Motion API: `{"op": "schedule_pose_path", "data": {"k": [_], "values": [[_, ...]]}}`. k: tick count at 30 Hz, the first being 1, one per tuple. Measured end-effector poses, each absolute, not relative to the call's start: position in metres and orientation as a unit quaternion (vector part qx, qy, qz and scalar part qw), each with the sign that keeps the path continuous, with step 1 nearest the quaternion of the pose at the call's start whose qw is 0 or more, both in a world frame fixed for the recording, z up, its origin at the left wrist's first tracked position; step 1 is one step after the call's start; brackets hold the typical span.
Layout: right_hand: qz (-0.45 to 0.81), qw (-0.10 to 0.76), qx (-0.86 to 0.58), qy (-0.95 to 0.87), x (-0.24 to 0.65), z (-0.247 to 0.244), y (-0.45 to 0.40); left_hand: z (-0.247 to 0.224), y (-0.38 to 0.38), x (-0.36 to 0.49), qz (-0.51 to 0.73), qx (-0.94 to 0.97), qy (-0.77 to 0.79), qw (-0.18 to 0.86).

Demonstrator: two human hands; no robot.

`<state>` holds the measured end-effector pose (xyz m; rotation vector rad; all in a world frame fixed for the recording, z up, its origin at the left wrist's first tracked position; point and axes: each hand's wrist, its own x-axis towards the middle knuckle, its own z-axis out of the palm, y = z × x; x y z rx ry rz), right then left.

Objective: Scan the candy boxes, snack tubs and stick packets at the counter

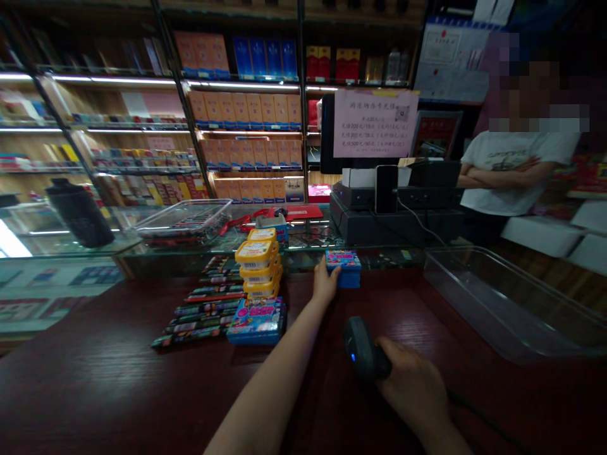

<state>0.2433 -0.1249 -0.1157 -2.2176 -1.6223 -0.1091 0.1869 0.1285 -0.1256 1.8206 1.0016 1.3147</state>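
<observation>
Stretched forward across the dark red counter, my left hand (pixel 325 282) grips the left side of a small stack of blue boxes (pixel 349 278) with pink lettering on top. My right hand (pixel 411 379) is wrapped around a black barcode scanner (pixel 361 349), its head turned up and left with a small blue light on. A cable trails from the scanner toward the lower right. Left of my forearm lies another blue box (pixel 257 320). Behind that box rise stacked yellow-lidded tubs (pixel 258 256), and beside them is a row of slim dark patterned packets (pixel 202 313).
A clear plastic bin (pixel 502 303) stands at the right, and a clear tray (pixel 184 221) of slim items sits on the glass at left near a black bottle (pixel 78 212). A phone (pixel 386 189) leans before the register (pixel 398 218). A person (pixel 515 158) stands behind with folded arms.
</observation>
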Motion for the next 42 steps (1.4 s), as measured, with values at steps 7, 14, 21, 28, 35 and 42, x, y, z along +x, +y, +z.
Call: {"op": "schedule_pose_path", "data": {"k": [7, 14, 21, 28, 35, 42], "values": [[-0.041, 0.195, -0.788, -0.582, 0.245, -0.118, -0.125, -0.128, 0.13, 0.191, 0.503, 0.686, 0.409, 0.331], [-0.051, 0.195, -0.787, -0.583, 0.246, -0.122, -0.125, -0.142, 0.129, 0.186, 0.497, 0.665, 0.371, 0.416], [-0.047, 0.195, -0.789, -0.581, 0.245, -0.119, -0.125, -0.148, 0.116, 0.182, 0.486, 0.676, 0.37, 0.414], [-0.043, 0.192, -0.789, -0.582, 0.246, -0.119, -0.125, -0.134, 0.114, 0.183, 0.51, 0.683, 0.374, 0.365], [-0.036, 0.187, -0.79, -0.582, 0.245, -0.118, -0.125, -0.131, 0.119, 0.185, 0.481, 0.681, 0.417, 0.363], [-0.002, 0.184, -0.8, -0.571, 0.243, -0.11, -0.128, -0.117, 0.078, 0.152, 0.429, 0.744, 0.432, 0.277]]}}
